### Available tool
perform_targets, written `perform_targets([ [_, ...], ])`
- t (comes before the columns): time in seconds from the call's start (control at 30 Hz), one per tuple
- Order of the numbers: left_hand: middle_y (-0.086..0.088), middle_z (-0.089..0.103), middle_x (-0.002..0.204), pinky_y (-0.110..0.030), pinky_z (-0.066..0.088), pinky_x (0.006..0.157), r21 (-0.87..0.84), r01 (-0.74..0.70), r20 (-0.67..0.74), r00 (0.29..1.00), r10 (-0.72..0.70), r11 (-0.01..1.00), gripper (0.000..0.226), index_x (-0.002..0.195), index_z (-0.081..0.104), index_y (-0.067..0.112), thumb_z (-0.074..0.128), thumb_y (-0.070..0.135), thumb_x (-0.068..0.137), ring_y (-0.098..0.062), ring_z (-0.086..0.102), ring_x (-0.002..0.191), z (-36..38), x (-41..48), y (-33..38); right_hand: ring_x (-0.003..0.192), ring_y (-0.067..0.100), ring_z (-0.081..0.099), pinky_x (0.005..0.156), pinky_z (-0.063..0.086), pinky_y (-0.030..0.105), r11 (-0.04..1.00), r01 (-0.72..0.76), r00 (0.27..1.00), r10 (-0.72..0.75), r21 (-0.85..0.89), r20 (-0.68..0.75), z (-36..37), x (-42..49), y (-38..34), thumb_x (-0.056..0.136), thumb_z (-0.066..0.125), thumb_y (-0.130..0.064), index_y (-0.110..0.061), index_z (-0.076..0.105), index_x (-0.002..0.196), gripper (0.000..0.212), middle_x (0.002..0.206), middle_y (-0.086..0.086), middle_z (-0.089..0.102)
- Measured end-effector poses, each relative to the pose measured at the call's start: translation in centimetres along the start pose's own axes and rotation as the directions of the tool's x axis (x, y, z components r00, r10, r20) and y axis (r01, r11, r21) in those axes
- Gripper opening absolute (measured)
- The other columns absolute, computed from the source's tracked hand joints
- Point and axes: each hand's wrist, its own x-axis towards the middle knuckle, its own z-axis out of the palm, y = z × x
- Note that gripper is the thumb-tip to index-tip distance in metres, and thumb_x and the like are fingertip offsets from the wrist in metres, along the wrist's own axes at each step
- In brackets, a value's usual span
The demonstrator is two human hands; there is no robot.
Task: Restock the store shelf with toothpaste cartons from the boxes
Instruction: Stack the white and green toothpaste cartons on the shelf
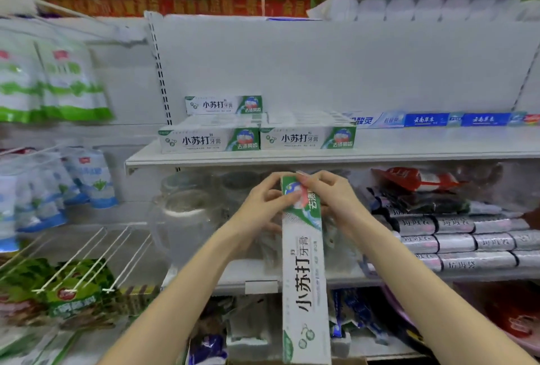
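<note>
Long glossy rectangular cardboard toothpaste carton (305, 262), top end pinched in curled fingers (270, 185) of left hand (258, 209) and right hand (331, 193)

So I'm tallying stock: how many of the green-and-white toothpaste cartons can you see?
4: front-left carton and front-right carton on the shelf, top carton stacked at back left, held carton between left hand and right hand. More may hide behind.
</note>
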Motion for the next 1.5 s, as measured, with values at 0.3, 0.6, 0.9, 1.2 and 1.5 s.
perform_targets([
  [0.3, -0.010, 0.073, 0.102, -0.034, 0.057, 0.058, -0.102, -0.153, -0.391, 0.915, 0.102, 0.983, 0.017, 0.104, 0.056, 0.023, 0.065, 0.018, 0.090, -0.026, 0.072, 0.087, -2.1, 3.3, 4.8, 0.084, 0.020, 0.071, 0.063, 0.053, 0.027, 0.991, 0.003, 0.940, 0.044, -0.137, 0.339, -2.5, 1.3, -3.4, 0.065, 0.070, -0.050, -0.020, 0.054, 0.122, 0.066, 0.101, 0.008, 0.073],
  [0.6, -0.005, 0.075, 0.100, -0.044, 0.060, 0.076, 0.190, -0.046, -0.107, 0.992, 0.067, 0.981, 0.038, 0.126, 0.057, 0.026, 0.066, 0.028, 0.089, -0.027, 0.072, 0.089, -4.4, 7.3, 10.2, 0.095, 0.022, 0.070, 0.084, 0.057, 0.044, 0.966, 0.211, 0.922, -0.145, -0.152, 0.360, -1.8, 5.7, -8.8, 0.085, 0.069, -0.025, -0.042, 0.047, 0.131, 0.053, 0.110, 0.007, 0.068],
  [0.9, -0.004, 0.071, 0.105, -0.032, 0.059, 0.065, 0.393, -0.072, -0.009, 0.997, 0.082, 0.917, 0.066, 0.144, 0.035, 0.026, 0.063, 0.043, 0.087, -0.018, 0.071, 0.089, -8.4, 14.0, 14.7, 0.087, 0.025, 0.071, 0.076, 0.060, 0.037, 0.942, 0.274, 0.930, -0.208, -0.193, 0.303, -0.5, 11.9, -14.8, 0.085, 0.066, -0.015, -0.018, 0.067, 0.110, 0.025, 0.098, 0.008, 0.074],
  [1.2, -0.006, 0.071, 0.110, -0.033, 0.057, 0.081, 0.492, -0.063, 0.048, 0.998, 0.045, 0.868, 0.038, 0.114, 0.063, 0.017, 0.069, 0.039, 0.083, -0.020, 0.069, 0.098, -16.5, 20.6, 14.4, 0.082, 0.023, 0.070, 0.068, 0.060, 0.035, 0.886, 0.337, 0.937, -0.284, 0.318, -0.203, -5.7, 21.0, -15.8, 0.082, 0.068, -0.008, -0.004, 0.066, 0.095, 0.014, 0.085, 0.009, 0.074],
  [1.5, -0.005, 0.068, 0.113, -0.031, 0.047, 0.087, 0.510, -0.064, 0.010, 0.998, 0.069, 0.858, 0.038, 0.113, 0.059, 0.015, 0.075, 0.030, 0.082, -0.020, 0.062, 0.106, -17.5, 31.8, 12.1, 0.099, 0.027, 0.066, 0.076, 0.059, 0.030, 0.894, 0.341, 0.917, -0.248, 0.290, -0.312, -9.4, 30.1, -11.3, 0.073, 0.075, -0.019, 0.005, 0.061, 0.114, 0.049, 0.113, 0.022, 0.066],
])
